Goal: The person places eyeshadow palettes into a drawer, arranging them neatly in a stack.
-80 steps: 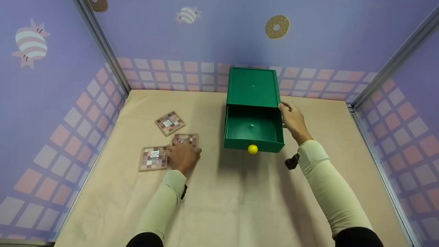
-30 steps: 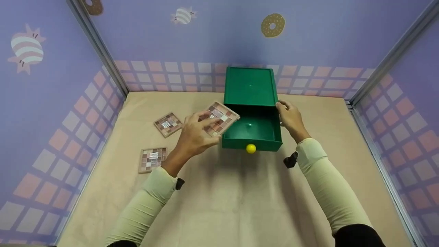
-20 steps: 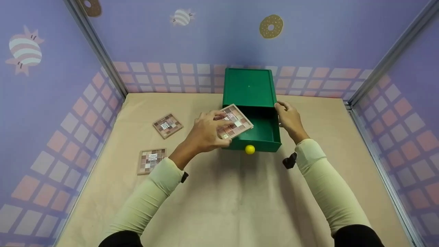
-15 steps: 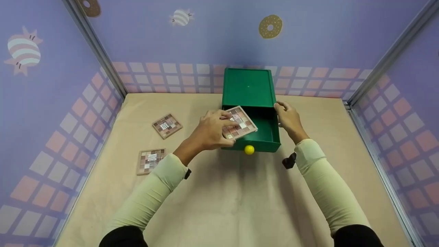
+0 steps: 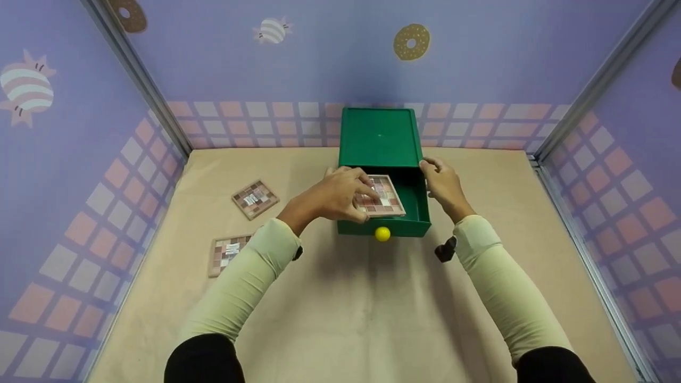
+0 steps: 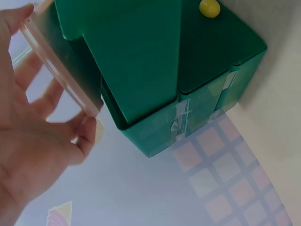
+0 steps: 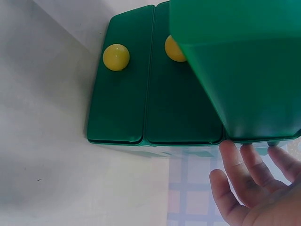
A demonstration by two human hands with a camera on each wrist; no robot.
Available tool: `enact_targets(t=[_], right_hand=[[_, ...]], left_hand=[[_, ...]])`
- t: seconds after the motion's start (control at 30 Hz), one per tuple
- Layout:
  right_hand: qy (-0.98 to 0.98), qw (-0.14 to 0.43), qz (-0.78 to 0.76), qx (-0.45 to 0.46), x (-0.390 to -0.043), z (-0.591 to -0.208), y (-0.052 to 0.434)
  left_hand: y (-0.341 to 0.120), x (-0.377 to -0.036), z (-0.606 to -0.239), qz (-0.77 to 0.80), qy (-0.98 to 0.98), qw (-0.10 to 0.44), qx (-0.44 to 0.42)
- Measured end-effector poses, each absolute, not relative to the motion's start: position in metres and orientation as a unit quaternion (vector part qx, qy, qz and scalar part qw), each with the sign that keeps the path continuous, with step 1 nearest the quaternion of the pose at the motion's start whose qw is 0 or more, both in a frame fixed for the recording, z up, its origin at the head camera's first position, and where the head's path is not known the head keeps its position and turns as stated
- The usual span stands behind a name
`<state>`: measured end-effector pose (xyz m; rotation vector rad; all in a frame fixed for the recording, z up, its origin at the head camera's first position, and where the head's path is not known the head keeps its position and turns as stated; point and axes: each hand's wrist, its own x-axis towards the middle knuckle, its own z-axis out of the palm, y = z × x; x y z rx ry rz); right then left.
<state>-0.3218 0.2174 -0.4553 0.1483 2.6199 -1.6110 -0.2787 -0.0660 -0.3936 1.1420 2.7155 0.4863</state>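
"Holding what, that left hand (image 5: 340,196)?"
"A flat checked box (image 5: 391,202), pinched between thumb and fingers, tilted over the open top drawer (image 5: 412,229) of a green cabinet (image 5: 380,135)."
"And the right hand (image 5: 446,185)?"
"Fingers loosely spread, slightly bent, just touching the cabinet's side without gripping it."
"What's underneath?"
"A beige cloth (image 5: 372,314), faintly creased, with two similar boxes (image 5: 255,199) lying flat towards the left."
"And the room?"
"Purple walls (image 5: 330,64) on three sides, printed with doughnuts and sweets, pink-and-white squares along the bottom, metal posts (image 5: 139,80) in the corners."
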Motion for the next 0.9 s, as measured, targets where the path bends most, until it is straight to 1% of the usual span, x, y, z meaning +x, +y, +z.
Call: enact_targets(t=[0.2,0.43,0.73,0.9], right_hand=[[0.847,0.042,-0.527,0.048,-0.322,-0.455,0.216],[0.852,0.046,-0.519,0.049,-0.322,-0.455,0.218],[0.854,0.045,-0.515,0.052,-0.321,-0.454,0.217],[0.852,0.045,-0.519,0.052,-0.320,-0.454,0.217]], left_hand=[[-0.071,-0.291,-0.401,0.211,0.881,0.099,0.412],[-0.079,-0.295,-0.405,0.244,0.871,0.105,0.413],[-0.091,-0.287,-0.411,0.262,0.877,0.081,0.394],[-0.099,-0.280,-0.416,0.270,0.890,0.068,0.362]])
